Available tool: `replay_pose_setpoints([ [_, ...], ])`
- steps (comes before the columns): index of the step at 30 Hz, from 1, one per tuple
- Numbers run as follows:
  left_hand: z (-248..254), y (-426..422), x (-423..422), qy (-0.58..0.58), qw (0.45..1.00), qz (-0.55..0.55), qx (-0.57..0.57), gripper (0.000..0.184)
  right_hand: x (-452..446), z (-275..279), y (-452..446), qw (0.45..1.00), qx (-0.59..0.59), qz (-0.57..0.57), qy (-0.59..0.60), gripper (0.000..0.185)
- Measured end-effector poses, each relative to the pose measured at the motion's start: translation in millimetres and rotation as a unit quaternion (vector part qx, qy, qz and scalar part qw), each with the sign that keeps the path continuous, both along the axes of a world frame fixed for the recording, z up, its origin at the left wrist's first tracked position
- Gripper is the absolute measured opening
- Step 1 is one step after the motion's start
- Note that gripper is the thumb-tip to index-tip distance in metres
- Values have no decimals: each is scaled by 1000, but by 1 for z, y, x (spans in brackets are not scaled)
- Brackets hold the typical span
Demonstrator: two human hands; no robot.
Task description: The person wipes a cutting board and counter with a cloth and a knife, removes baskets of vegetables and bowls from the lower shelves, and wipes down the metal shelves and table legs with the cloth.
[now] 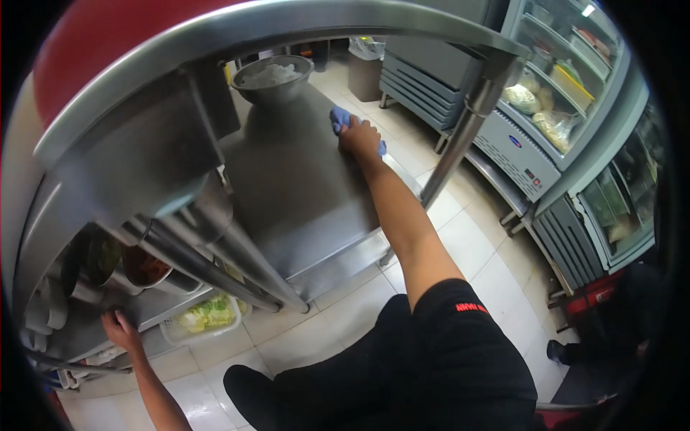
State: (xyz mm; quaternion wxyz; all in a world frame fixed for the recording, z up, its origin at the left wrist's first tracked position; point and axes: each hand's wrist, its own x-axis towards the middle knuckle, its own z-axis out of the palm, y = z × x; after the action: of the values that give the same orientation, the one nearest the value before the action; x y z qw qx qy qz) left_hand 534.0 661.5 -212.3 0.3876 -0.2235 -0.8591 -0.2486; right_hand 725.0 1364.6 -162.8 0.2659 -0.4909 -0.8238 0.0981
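My right hand (pixel 361 138) is closed around a crumpled blue cloth (pixel 339 118), pressed to the right edge of a steel lower shelf (pixel 287 187). A metal bowl (pixel 277 90) with whitish, translucent contents stands at the shelf's far end. At the lower left, my left hand (pixel 119 329) rests at the edge of another steel shelf (pixel 162 309); its fingers are partly hidden, so I cannot tell whether they grip the edge. Near it are a metal container (pixel 147 269) of reddish food and a clear plastic tub (pixel 208 320) of cut leafy greens.
A steel tabletop rim (pixel 302 21) curves overhead, with a table leg (pixel 460 144) to the right. Glass-door fridges (pixel 568 79) holding bagged food line the right side. A lined bin (pixel 365 72) stands behind. At lower right is a person's dark shoe (pixel 555 351).
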Motion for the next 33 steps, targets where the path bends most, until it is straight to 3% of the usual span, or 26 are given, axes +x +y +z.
replay_pose_setpoints([
  [6, 0, 5, 3, 26, 999, 30, -9, 26, 97, -5, -66, 995, 49, -75, -42, 48],
  [8, -1, 6, 1, 48, 998, 28, -6, 26, 122, 2, -88, 995, 10, -80, -64, 51],
  [11, 2, 11, 8, 62, 998, 24, 17, 25, 139, -28, -96, 989, 129, -69, -22, 48],
  [16, 6, 10, 9, 21, 999, 43, -1, 27, 147, -29, -142, 980, 192, -34, 48, 40],
  [18, -1, 7, 5, 16, 997, 81, -9, 28, 152, -36, -157, 967, 228, 74, 88, 35],
  [24, 1, 7, 3, 16, 997, 70, -10, 29, 131, -35, -230, 938, 221, 212, 160, 25],
  [27, 2, 10, 6, 26, 999, 48, -4, 29, 127, -37, -258, 925, 204, 265, 182, 24],
  [29, 2, 12, 9, 55, 995, 86, -3, 27, 128, -36, -275, 898, 138, 365, 205, 21],
  [33, 9, 16, 21, 17, 995, 99, -9, 26, 135, -31, -304, 877, 108, 394, 252, 21],
])
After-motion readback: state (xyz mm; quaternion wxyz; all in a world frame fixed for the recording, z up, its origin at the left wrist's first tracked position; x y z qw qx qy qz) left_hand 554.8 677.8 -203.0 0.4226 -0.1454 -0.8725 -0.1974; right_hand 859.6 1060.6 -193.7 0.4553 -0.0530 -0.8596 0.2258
